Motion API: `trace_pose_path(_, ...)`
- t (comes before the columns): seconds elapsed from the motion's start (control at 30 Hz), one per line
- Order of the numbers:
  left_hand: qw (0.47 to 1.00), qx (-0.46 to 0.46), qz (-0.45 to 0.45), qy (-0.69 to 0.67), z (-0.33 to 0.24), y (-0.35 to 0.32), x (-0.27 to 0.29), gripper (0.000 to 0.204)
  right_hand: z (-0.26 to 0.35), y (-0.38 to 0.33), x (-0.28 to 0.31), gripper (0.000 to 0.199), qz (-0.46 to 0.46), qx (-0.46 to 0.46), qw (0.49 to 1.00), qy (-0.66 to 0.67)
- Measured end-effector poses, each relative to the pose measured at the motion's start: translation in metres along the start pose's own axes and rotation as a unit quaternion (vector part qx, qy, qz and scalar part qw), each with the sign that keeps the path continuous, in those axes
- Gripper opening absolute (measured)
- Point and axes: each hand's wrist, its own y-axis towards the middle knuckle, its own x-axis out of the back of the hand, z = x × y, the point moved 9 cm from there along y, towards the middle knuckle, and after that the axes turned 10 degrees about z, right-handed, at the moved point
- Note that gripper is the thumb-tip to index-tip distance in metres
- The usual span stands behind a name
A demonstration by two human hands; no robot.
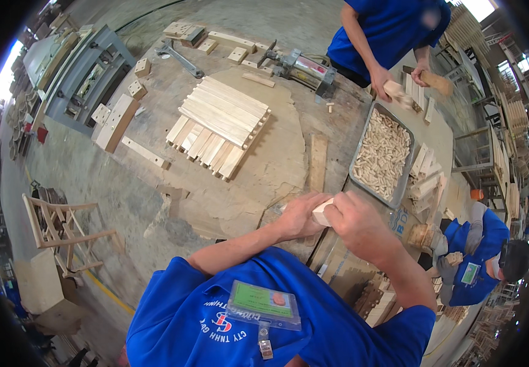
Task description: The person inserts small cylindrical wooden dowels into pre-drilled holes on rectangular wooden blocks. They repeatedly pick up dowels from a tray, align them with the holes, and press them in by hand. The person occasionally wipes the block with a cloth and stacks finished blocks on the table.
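Observation:
Close to my body, over the table's near edge, my left hand (302, 215) is closed round a short pale wooden block (323, 211). My right hand (360, 223) is curled shut with its fingertips against the block's right end; whatever lies inside those fingers is hidden. Just beyond my right hand stands a grey metal tray (354, 175) full of small wooden dowels (383, 150). Left of the middle of the table lies a stack of pale wooden slats (224, 119), laid crosswise in layers, with dowels poking out of their ends.
A pneumatic cylinder (308, 68), a wrench (182, 61) and drilled wooden blocks (117, 122) lie on the table's far and left parts. A flat wood strip (318, 162) points toward my hands. Across the table a co-worker (386, 37) handles wood pieces; another person (481, 257) works at right.

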Motion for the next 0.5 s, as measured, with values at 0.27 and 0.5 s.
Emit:
trace_pose_path(0.27, 1.0, -0.002, 0.0, -0.03, -0.002, -0.004, -0.003, 0.06, 0.006, -0.011, -0.004, 0.016, -0.041, -0.022, 0.999, -0.008)
trace_pose_path(0.5, 1.0, -0.003, -0.005, -0.021, -0.006, -0.001, -0.001, 0.056, -0.002, -0.02, 0.009, 0.022, -0.071, -0.049, 0.995, 0.042)
